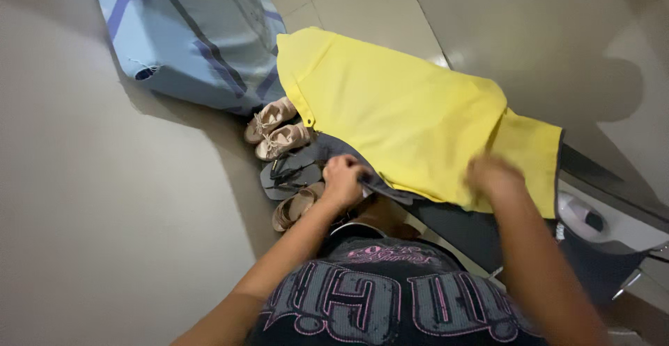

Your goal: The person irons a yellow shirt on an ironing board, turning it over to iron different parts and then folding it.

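Yellow cloth (411, 119) lies spread flat across a dark surface (460, 231), probably an ironing board, running from far left to near right, with its near edge just ahead of the person. Both bare hands work at that near edge. Left hand (343, 179) sits at the cloth's near left corner, its fingers (352, 172) curled shut around a dark strip of fabric (380, 184) that shows from under the yellow edge; whether they also pinch the yellow cloth itself cannot be told. Right hand (493, 175) rests on the cloth near its near right part, but it is blurred, so I cannot tell whether its fingers are spread or closed, nor whether they grip anything. Left of the cloth, on the tiled floor (348, 4), footwear stands in a loose row: a pair of pale laced shoes (275, 128) farthest, then dark flip-flops (289, 175) just beside them, then a tan sandal (296, 206) nearest, close by the left wrist. Farther left, a light blue sheet (188, 32) with darker stripes hangs or lies bundled, touching the yellow cloth's far left corner. A plain grey wall (90, 200) fills the left side. At the near right, a white and dark appliance (592, 220) sits beyond the cloth's right end. A dark printed shirt (376, 304) on the person fills the nearest part of the view.
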